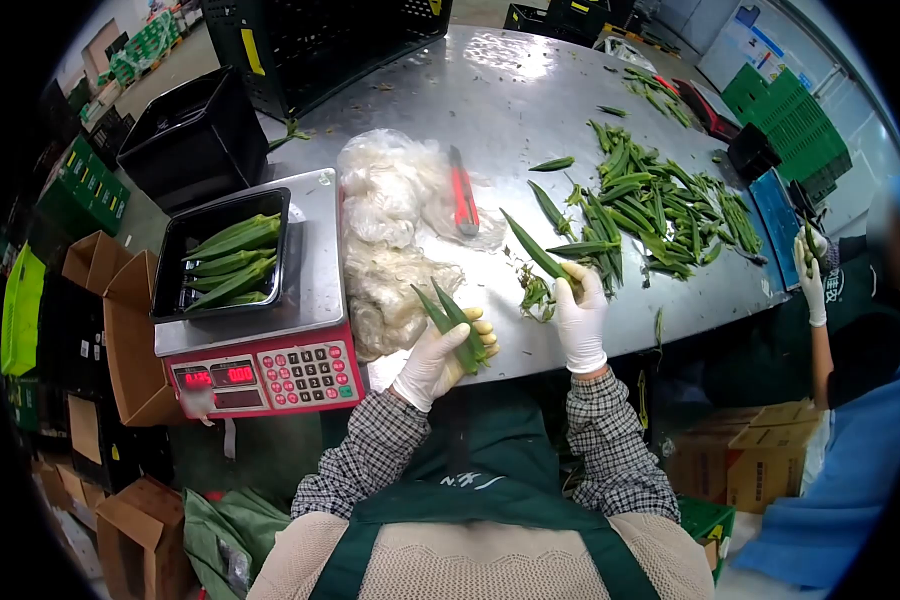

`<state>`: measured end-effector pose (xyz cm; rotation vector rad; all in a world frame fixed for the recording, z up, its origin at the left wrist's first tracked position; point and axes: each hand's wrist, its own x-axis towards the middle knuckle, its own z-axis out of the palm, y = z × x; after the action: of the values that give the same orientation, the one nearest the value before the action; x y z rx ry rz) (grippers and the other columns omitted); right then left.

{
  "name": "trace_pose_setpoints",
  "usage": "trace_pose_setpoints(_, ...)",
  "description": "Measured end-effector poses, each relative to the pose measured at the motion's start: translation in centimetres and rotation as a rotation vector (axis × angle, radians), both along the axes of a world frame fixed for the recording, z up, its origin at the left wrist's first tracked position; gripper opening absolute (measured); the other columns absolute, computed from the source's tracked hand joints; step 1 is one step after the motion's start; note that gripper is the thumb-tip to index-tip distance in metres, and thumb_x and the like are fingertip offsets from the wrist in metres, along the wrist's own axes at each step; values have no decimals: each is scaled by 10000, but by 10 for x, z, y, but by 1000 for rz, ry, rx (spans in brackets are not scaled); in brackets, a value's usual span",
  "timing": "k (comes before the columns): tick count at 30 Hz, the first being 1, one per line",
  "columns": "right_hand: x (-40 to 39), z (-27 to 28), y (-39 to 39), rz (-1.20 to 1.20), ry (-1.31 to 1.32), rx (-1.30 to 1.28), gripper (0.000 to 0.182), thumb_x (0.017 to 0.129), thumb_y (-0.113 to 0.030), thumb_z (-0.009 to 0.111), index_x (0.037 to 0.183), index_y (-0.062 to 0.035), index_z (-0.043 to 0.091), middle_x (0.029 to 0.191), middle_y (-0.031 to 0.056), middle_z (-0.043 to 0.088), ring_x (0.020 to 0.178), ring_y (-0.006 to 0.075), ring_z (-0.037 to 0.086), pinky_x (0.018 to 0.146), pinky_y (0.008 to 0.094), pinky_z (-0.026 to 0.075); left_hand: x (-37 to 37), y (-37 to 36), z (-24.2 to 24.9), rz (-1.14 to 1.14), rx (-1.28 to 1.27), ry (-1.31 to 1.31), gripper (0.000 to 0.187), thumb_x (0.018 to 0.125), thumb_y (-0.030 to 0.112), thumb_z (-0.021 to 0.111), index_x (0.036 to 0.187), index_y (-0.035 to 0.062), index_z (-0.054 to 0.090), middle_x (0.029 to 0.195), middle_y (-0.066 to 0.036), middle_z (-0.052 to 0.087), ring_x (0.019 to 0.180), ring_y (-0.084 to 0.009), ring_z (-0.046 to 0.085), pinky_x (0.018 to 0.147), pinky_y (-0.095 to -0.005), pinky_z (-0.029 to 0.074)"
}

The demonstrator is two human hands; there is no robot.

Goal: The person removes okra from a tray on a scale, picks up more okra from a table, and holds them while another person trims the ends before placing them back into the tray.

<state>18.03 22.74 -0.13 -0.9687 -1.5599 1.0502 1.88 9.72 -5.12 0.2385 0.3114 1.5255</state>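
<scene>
My left hand (442, 358), in a white glove, is closed round a couple of okra pods (454, 322) that point up and away from me. Between the gloved fingers of my right hand (581, 318) is a single okra pod (532, 244), its tip slanting up to the left. Okra trimmings (536, 296) lie just left of that hand. Beyond it spreads a large pile of loose okra (660, 205). To my left, a black tray (162, 262) with several okra pods sits on a red and silver weighing scale (315, 225) with lit digits.
Crumpled clear plastic bags (382, 215) lie beside the scale, with a red-handled knife (463, 195) next to them. Black trays (195, 140) and a large dark crate (320, 50) stand at the back left of the metal table (450, 90). At right, a co-worker's gloved hand (812, 280) holds okra.
</scene>
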Motion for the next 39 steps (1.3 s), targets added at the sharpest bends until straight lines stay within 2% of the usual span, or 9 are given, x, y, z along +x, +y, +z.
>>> trace_pose_setpoints(6,4,5,-17,358,618,-690,231,894,-146,539,1065,9,543,868,77,587,656,129,504,613,275,435,0,0,0,1,-14,-1,312,864,103,582,1150,-1,515,1042,-153,608,964,-266,600,923,-455,447)
trace_pose_setpoints(15,9,-7,-25,469,834,-1028,257,914,-234,506,1056,-24,549,891,85,595,673,162,511,648,313,419,1,0,4,13,-35,21,399,841,118,626,1178,-3,448,1061,-165,582,949,-273,595,869,-428,479)
trace_pose_setpoints(18,7,-2,-30,435,798,-1001,215,893,-192,542,1026,-25,566,859,67,604,660,138,495,638,282,417,1,-1,5,6,-40,56,460,842,130,624,1225,-12,412,1109,-175,556,972,-265,582,863,-411,480)
trace_pose_setpoints(22,-4,6,-52,225,148,-470,189,889,-89,511,1041,18,548,858,49,563,648,75,497,608,222,431,-1,-2,13,10,-49,81,496,848,118,602,1270,-31,387,1177,-191,528,1037,-266,561,854,-379,493)
trace_pose_setpoints(26,-9,-8,-77,181,-269,302,236,754,58,614,976,0,557,858,57,532,689,123,519,636,240,447,1,0,12,19,5,78,505,848,120,600,1277,-33,382,1195,-171,526,1059,-253,553,872,-366,487)
trace_pose_setpoints(29,-10,-10,-88,194,-303,300,258,725,56,649,956,-10,557,869,75,533,681,146,529,634,245,451,-1,0,8,8,-20,97,463,846,95,600,1252,-14,406,1141,-165,556,1030,-238,565,895,-367,474)
trace_pose_setpoints(32,-9,-5,-92,221,-338,274,255,721,-23,671,953,-36,568,885,133,569,792,281,582,698,337,476,0,-1,6,6,-46,96,425,847,75,594,1228,-7,424,1114,-167,566,1005,-233,579,886,-365,483)
trace_pose_setpoints(35,-8,6,-91,312,-342,344,267,713,29,670,954,-10,560,868,76,528,679,150,532,642,250,454,-1,-2,5,-14,-59,96,411,847,64,592,1218,-7,428,1093,-166,574,984,-234,591,869,-363,495)
trace_pose_setpoints(39,-9,13,-77,281,-264,255,231,746,-21,660,958,-5,568,882,82,513,703,155,525,665,260,445,0,-3,7,-8,-58,107,407,847,67,593,1213,-9,434,1057,-154,590,971,-234,598,853,-365,506)
